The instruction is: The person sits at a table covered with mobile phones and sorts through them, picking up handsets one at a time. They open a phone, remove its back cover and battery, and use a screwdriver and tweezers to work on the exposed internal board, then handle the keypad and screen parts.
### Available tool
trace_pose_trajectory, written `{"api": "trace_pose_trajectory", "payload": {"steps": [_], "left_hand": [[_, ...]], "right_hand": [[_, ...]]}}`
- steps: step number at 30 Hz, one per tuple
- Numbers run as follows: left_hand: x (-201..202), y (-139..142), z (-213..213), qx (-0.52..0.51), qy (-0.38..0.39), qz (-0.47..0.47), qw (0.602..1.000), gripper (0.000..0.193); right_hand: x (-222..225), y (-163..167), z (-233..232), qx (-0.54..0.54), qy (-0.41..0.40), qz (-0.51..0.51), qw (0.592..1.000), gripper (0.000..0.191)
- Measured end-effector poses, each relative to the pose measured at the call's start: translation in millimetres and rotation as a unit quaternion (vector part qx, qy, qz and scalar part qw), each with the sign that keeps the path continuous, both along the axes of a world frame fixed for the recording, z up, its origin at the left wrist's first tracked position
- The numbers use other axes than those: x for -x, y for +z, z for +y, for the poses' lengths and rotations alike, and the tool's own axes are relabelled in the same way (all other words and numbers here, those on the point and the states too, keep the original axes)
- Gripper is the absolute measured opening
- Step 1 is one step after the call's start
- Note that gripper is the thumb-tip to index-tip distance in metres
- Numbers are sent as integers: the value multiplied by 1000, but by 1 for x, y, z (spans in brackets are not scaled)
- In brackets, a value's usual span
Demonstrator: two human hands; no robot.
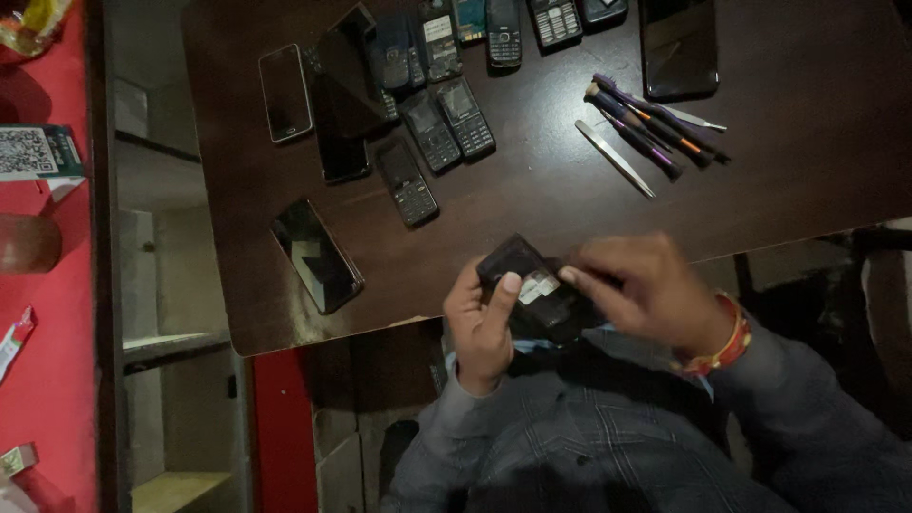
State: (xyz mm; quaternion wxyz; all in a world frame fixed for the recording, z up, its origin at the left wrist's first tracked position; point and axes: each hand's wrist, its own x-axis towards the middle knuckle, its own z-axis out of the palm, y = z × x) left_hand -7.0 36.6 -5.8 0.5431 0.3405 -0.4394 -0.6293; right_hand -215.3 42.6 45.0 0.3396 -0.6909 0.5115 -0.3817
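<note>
My left hand grips a small black keypad phone with its back open, at the near edge of the dark brown table. The thumb rests beside a white label inside the phone. My right hand reaches across from the right, and its fingertips touch the phone's open back. A red and orange band circles the right wrist.
Several keypad phones and flat smartphones lie on the table's left and back. A large dark smartphone lies at the back right. Screwdrivers and a brush and metal tweezers lie at the right. A red counter stands left.
</note>
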Motion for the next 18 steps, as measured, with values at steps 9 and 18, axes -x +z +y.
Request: {"api": "trace_pose_trajectory", "payload": {"steps": [9,18], "left_hand": [[21,-8,-7,-113,-30,132,984,29],[28,0,-17,-55,-43,202,977,33]], "right_hand": [[4,-29,-14,-303,24,-254,918,25],[-15,-12,9,107,-159,46,980,9]]}}
